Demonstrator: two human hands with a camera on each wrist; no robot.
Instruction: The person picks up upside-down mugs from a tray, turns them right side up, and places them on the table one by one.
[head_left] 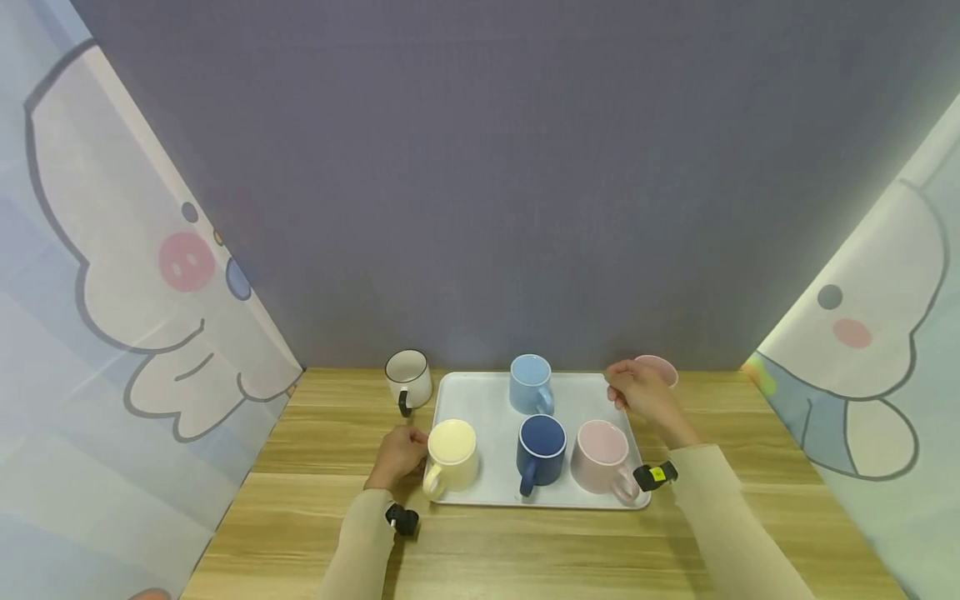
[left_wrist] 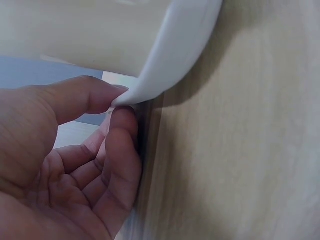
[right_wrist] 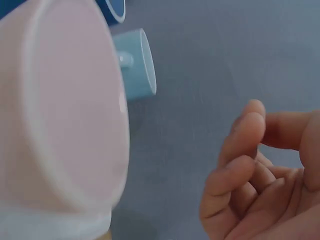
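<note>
A yellow label on the right wrist's camera bears a mark too small to read. The left hand pinches the left rim of the white tray, on which stand a yellow mug, light blue mug, dark blue mug and pink mug. The right hand, loosely bent and holding nothing, partly hides another pink mug; a black-rimmed mug stands left of the tray.

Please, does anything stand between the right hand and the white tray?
Nothing visible does. In the head view, the right hand appears at the far right corner of the white tray; its pink mug stands nearer the person.
</note>
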